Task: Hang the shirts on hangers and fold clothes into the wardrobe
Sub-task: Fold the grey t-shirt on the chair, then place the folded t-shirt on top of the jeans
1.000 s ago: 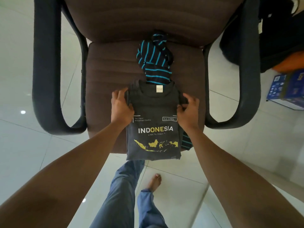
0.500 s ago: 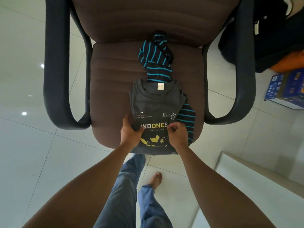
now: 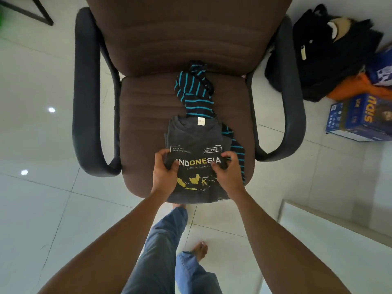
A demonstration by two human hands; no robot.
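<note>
A dark grey T-shirt [image 3: 196, 136] printed INDONESIA, with a yellow map, lies folded into a narrow strip on the brown seat of an armchair [image 3: 146, 115]. Its lower end hangs over the seat's front edge. My left hand [image 3: 164, 174] pinches the fabric at the left side of the print. On the right side my right hand [image 3: 228, 174] grips the shirt the same way, and the cloth bunches up between both hands. Under the grey shirt lies a black shirt with turquoise stripes [image 3: 196, 92], which sticks out toward the backrest and at the right.
The chair has black armrests [image 3: 87, 96] on both sides. On the white tiled floor at the right lie a black bag [image 3: 322, 58], orange cloth [image 3: 352, 90] and a blue box [image 3: 362, 117]. A pale ledge [image 3: 339, 225] runs at the lower right. My legs and bare foot stand below the seat.
My hands slid from the shirt's shoulders down to the middle of the print and closed on the fabric. The view has shifted and the chair now looks nearer.
</note>
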